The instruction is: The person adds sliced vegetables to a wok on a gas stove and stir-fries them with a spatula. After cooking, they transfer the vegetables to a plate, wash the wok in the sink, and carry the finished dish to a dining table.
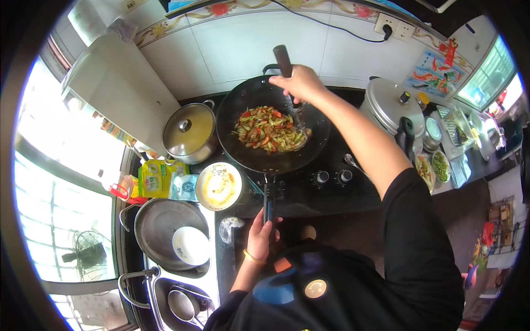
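My left hand [261, 238] is closed around the long black handle [269, 202] of a dark wok [248, 159] on the cooktop. A stir-fry of chopped green and red vegetables with brown pieces [267, 130] lies in the wok. Above the wok's far right side, my right hand [301, 85] grips a cooking spatula by its dark brown handle [283, 60]. The spatula's lower end reaches down towards the right part of the food; its blade is hard to make out.
A glass-lidded pot [189, 130] stands left of the wok, with a stained white bowl [219, 186] nearer me. At right are a pressure cooker [389, 103] and a bowl of chopped greens [440, 166]. A sink [165, 289] holding a small saucepan [182, 305] is at lower left.
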Demonstrator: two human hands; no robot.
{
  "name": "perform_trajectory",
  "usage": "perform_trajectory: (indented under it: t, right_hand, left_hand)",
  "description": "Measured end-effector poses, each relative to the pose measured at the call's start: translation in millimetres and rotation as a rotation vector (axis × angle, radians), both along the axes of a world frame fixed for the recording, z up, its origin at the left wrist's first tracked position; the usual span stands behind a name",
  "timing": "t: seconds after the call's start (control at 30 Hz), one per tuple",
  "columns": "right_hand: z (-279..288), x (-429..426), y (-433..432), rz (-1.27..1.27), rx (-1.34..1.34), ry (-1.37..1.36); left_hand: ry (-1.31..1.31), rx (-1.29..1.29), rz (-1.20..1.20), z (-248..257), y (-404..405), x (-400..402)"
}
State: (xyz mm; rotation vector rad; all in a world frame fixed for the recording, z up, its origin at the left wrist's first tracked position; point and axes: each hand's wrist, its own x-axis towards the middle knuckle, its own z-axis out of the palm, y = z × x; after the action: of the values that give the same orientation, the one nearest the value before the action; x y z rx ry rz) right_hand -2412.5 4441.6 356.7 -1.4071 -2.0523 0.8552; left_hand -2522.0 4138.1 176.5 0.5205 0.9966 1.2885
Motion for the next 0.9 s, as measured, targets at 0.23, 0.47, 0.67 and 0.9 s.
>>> perform_trajectory:
  t: [0.23,0.47,0.67,0.9]
  right_hand:
    - [16,-2,1,0.026,0.027,0.123]
    - [-9,58,17,-0.146,0.065,0.096]
    - [-109,-10,-9,0.402,0.623,0.536]
    - [-118,30,-103,0.707,0.604,-0.445]
  left_hand:
    - [-0.004,-0.004,0.024,0,1,1]
    - [0.013,-0.001,-0.005,0,-1,2]
    - [0.036,-0.041,0.035,5,-4,-2]
    - [0.044,0.033,-0.024,4,3,0]
